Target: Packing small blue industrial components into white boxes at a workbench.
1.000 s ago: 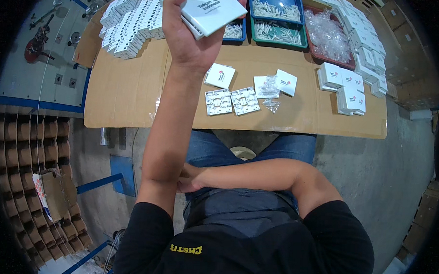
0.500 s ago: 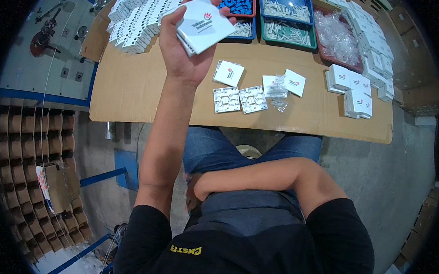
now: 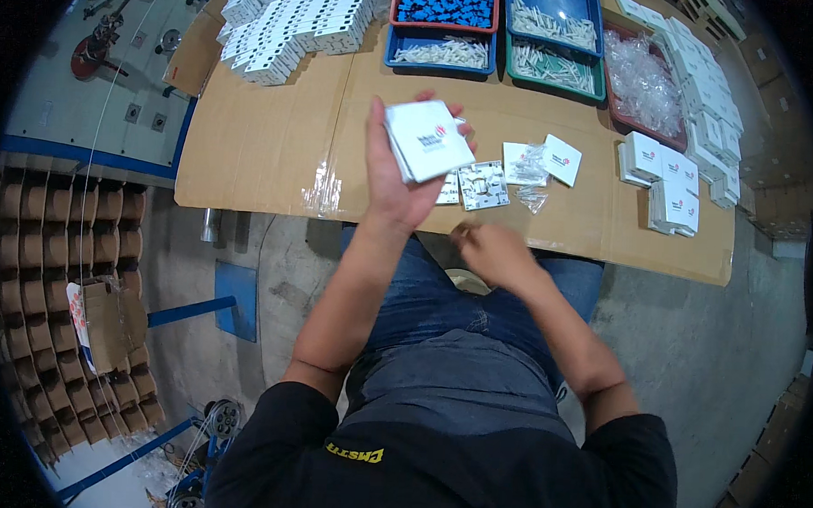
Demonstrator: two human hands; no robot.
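Note:
A small stack of white square plates [image 3: 428,143] rests in my left hand [image 3: 393,189], its thumb and fingers closed round the edges above the cardboard-covered table. My right hand [image 3: 500,255] hovers at the table's near edge, over my lap, its fingers curled in; whether anything is in them is hidden. Just beyond it lies a white square moulded part [image 3: 484,186]; my left hand partly covers another moulded part [image 3: 448,191]. To their right are a white square plate [image 3: 562,160] and a small clear plastic bag [image 3: 533,196] with pieces too small to tell.
At the back stand a red tray of blue pieces [image 3: 445,6], blue and green trays [image 3: 556,86] of white plugs, and a red bin of clear plastic bags [image 3: 645,83]. White boxed units [image 3: 298,35] are stacked back left; stacks of white square units [image 3: 664,182] stand right.
My left hand has come down and right, nearer to me, with the plates. My right hand has moved from my left side across my lap to the table edge. The view has shifted slightly.

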